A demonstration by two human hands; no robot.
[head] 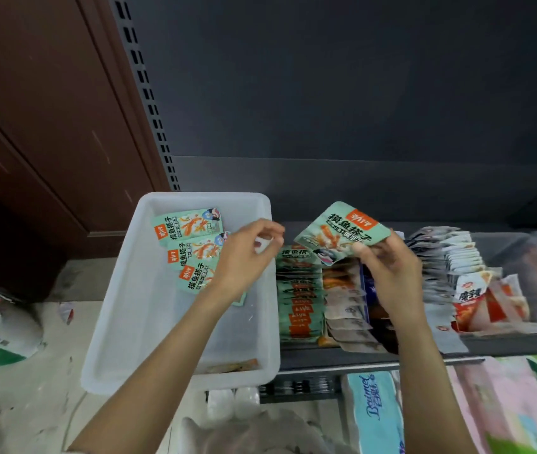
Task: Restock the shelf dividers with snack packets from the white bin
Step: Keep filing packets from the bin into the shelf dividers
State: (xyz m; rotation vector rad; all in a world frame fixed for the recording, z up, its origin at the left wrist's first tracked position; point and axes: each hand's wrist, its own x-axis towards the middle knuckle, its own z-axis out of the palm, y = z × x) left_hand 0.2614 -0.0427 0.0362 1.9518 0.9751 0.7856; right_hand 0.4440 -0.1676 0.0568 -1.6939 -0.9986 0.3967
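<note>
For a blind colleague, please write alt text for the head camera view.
The right hand holds a green snack packet above the shelf row of green packets. The left hand, empty, hovers over the white bin containing three more packets.

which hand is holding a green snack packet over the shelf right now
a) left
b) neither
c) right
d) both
c: the right hand pinches the green snack packet above the shelf rows, while the left hand hangs over the white bin with loosely curled fingers and no packet in them.
</note>
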